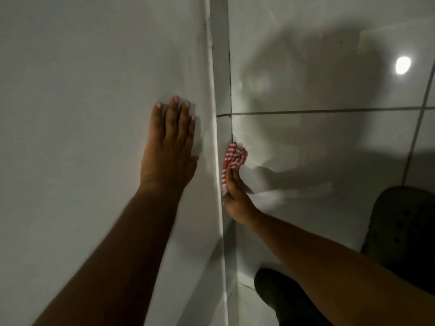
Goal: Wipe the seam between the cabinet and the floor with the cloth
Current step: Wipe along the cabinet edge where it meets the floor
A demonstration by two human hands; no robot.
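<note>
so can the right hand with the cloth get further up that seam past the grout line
Probably yes: the right hand already presses the cloth against the seam, and nothing lies along it beyond the grout line.

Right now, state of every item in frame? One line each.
left hand: open, flat against the cabinet face
right hand: closed on the cloth
cloth: bunched, pressed into the seam
seam: dark line, partly covered by the cloth
floor tile: glossy, reflecting a light
dark shoes: on the floor, lower right
</note>
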